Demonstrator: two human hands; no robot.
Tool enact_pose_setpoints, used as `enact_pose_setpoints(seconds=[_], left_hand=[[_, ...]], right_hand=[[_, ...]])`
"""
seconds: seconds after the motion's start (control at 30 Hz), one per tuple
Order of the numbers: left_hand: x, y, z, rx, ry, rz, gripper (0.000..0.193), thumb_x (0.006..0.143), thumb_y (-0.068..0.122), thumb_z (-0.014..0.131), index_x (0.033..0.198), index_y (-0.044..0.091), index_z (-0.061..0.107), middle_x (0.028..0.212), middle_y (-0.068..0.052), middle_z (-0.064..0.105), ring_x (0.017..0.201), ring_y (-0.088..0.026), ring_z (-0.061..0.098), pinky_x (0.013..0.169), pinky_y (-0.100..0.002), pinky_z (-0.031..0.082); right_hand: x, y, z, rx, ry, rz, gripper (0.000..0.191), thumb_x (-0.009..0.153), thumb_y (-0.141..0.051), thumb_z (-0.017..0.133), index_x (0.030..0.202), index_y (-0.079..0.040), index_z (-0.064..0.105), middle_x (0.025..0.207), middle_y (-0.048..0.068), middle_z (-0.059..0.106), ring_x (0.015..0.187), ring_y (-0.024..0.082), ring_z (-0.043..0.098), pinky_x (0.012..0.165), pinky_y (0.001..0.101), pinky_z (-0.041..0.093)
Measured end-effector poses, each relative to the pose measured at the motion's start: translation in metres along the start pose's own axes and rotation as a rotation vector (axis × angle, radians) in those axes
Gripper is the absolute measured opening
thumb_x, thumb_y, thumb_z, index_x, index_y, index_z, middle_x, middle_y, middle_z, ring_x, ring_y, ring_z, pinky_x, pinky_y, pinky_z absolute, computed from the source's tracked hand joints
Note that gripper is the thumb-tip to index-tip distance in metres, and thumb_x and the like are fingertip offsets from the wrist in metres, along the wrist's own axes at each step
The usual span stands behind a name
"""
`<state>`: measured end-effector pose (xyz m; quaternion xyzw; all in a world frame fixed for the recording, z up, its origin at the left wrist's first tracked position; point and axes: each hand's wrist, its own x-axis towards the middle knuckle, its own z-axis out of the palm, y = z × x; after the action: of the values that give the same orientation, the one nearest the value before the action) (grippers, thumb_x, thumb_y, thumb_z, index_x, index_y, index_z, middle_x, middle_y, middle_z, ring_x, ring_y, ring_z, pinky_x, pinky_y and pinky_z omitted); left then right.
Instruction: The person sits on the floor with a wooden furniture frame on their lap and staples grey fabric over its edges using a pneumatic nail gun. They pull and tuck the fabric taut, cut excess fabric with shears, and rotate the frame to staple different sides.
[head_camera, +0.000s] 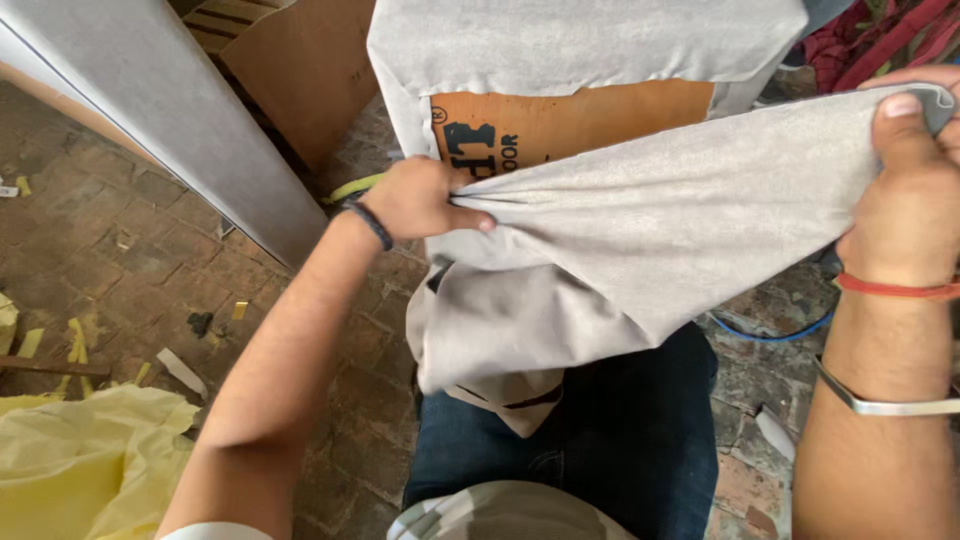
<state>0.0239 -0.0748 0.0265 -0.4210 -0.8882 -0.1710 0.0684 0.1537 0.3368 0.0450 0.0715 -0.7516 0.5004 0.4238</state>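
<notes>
The grey upholstery fabric (660, 220) was stretched taut between 2 hands, running from the middle of the view up to the right edge, its loose lower part sagging over the person's lap in dark jeans (610, 440). The left hand (420, 198) had its fingers curled tight into a bunched fistful of the cloth, just below the bare plywood back (570, 120) of a panel already partly wrapped in the same grey cloth. The right hand (915, 180) pinched the fabric's far corner, thumb pressed down on top and fingers closed beneath, so both grips were clamped on the cloth. To me it looked like the pulling-tight stage of covering that board, and the next move would seem to call for keeping the tension even while the free edge was brought over the exposed wood without wrinkles. Another grey-covered panel (190, 110) leaned at the left, over a brick floor (130, 260) littered with yellow foam scraps (75, 345). A sheet of pale yellow foam (90, 460) lay at the lower left, and a blue cord (775, 332) trailed near the right knee.
</notes>
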Motion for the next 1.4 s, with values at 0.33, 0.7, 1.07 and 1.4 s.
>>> enact_pose_setpoints(seconds=[0.33, 0.7, 1.07, 1.4], left_hand=[[-0.056, -0.036, -0.149, 0.628, 0.719, -0.104, 0.015, 0.088, 0.020, 0.080, 0.078, 0.012, 0.072, 0.072, -0.006, 0.066, 0.067, -0.026, 0.063, 0.069, -0.036, 0.049], [-0.053, -0.109, -0.127, -0.843, 0.370, -0.166, 0.021, 0.082, 0.006, 0.079, 0.102, 0.005, 0.072, 0.094, -0.001, 0.073, 0.086, -0.010, 0.066, 0.081, -0.027, 0.054], [-0.012, -0.093, -0.066, -0.345, 0.528, -0.299, 0.027, 0.091, 0.032, 0.083, 0.090, 0.006, 0.077, 0.074, -0.002, 0.073, 0.065, -0.008, 0.062, 0.059, -0.024, 0.050], [-0.003, -0.091, -0.054, 0.008, 0.769, -0.106, 0.031, 0.092, 0.033, 0.087, 0.089, 0.006, 0.073, 0.081, -0.006, 0.074, 0.067, -0.013, 0.069, 0.059, -0.025, 0.053]], right_hand=[[0.077, 0.017, 0.041, -0.083, 0.073, -0.439, 0.031, 0.103, -0.010, 0.080, 0.117, 0.006, 0.058, 0.105, 0.004, 0.057, 0.094, 0.013, 0.055, 0.089, 0.0259, 0.048], [0.049, -0.002, 0.096, 0.000, 0.052, -0.063, 0.023, 0.098, -0.018, 0.080, 0.108, 0.000, 0.071, 0.098, -0.003, 0.071, 0.093, 0.007, 0.062, 0.088, 0.0216, 0.049], [0.026, 0.088, 0.068, 0.198, 0.282, -0.011, 0.020, 0.106, -0.009, 0.086, 0.116, 0.003, 0.073, 0.096, -0.001, 0.069, 0.083, 0.006, 0.056, 0.078, 0.0195, 0.045], [0.053, 0.112, 0.067, 0.091, 0.294, -0.132, 0.014, 0.113, -0.005, 0.077, 0.109, 0.006, 0.069, 0.097, 0.000, 0.068, 0.085, 0.007, 0.056, 0.082, 0.0206, 0.048]])
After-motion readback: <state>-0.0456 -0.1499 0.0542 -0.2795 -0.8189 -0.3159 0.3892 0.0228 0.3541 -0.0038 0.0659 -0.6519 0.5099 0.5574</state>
